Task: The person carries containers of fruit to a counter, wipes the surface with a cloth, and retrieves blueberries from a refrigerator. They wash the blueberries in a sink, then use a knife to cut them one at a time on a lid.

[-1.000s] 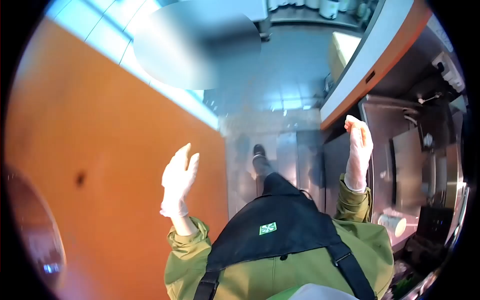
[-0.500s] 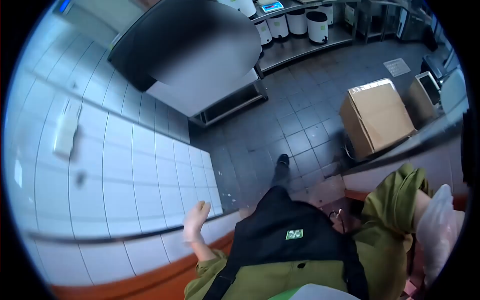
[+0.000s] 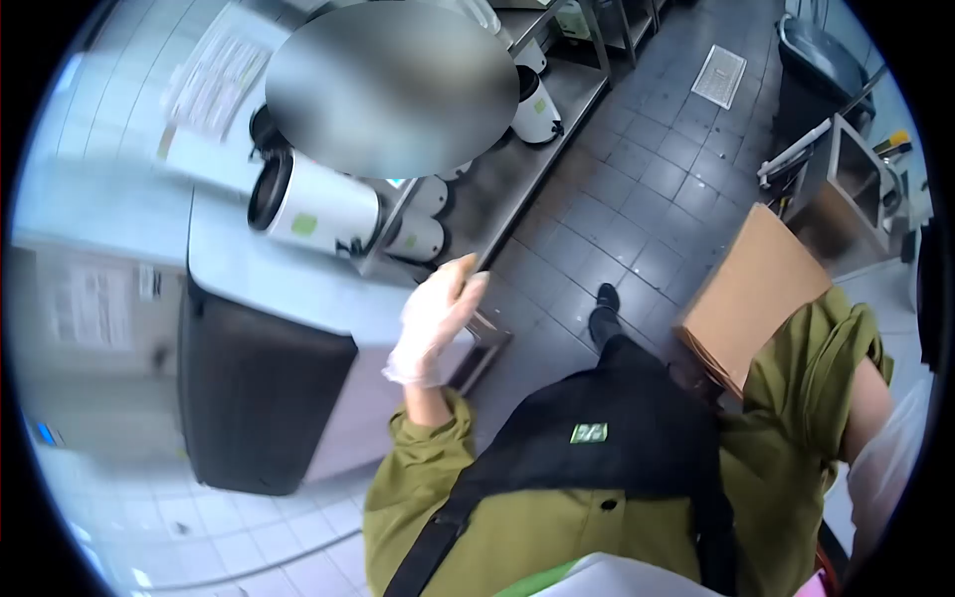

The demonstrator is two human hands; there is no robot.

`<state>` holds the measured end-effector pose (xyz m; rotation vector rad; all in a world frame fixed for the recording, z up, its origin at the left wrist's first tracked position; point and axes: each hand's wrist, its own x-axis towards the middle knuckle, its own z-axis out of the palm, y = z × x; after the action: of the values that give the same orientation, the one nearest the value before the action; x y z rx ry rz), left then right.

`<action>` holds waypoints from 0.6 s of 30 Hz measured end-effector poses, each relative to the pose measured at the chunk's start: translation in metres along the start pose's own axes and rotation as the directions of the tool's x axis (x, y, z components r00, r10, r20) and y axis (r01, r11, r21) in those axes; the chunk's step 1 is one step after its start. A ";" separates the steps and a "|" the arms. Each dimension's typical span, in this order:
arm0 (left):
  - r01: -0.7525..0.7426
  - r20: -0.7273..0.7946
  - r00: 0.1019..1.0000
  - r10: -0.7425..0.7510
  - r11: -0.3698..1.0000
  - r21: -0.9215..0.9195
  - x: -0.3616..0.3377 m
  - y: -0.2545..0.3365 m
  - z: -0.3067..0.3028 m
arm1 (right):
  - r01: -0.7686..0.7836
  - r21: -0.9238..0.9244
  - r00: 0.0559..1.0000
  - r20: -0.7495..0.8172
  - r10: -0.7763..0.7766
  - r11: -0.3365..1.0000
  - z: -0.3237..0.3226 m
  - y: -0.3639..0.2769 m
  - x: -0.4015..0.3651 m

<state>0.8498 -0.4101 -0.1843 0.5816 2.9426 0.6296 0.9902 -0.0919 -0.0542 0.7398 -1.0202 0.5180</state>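
My left hand (image 3: 436, 320), in a thin see-through glove, is raised in front of the apron with its thumb apart from the fingers. Nothing shows in it, and it looks open. Beyond it is the corner of a steel worktop (image 3: 328, 298) with a dark grey, lid-like piece (image 3: 264, 393) at its side. My right hand (image 3: 885, 478) hangs low at the right edge under translucent plastic. Its fingers are smeared and partly out of view, so whatever it holds is hidden. Closest to that arm is a brown cardboard box (image 3: 761, 294).
White drink dispensers (image 3: 323, 204) with black lids stand on the worktop and on a lower steel shelf (image 3: 507, 189). Dark floor tiles (image 3: 637, 189) run ahead past a drain grate (image 3: 719, 77). A dark bin (image 3: 821, 75) and steel equipment (image 3: 851, 179) line the right.
I have moved forward past the tiled half wall, and the view has turned. The worktop and dispensers are nearer; the box now lies beside my right arm. My left hand has risen.
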 end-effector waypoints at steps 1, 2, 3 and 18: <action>0.030 0.081 0.996 -0.024 0.997 -0.077 0.053 0.003 -0.004 | 0.003 -0.020 1.000 0.003 -0.003 1.000 0.014 0.038 -0.017; 0.010 0.152 0.988 -0.011 1.000 0.007 0.103 -0.010 0.005 | 0.022 -0.050 1.000 0.009 -0.022 0.999 0.023 0.070 -0.029; 0.063 0.243 0.968 -0.060 0.998 -0.007 0.139 -0.018 0.006 | 0.041 -0.081 0.999 0.021 -0.039 0.996 0.032 0.095 -0.039; 0.085 0.489 0.861 -0.140 0.987 0.134 0.802 0.080 0.101 | 0.184 -0.348 0.957 0.276 -0.087 0.919 0.072 0.665 -0.220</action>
<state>0.1508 -0.0001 -0.2399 0.4850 2.5041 0.2538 0.3906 0.2763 -0.0252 0.5397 -1.2537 0.0986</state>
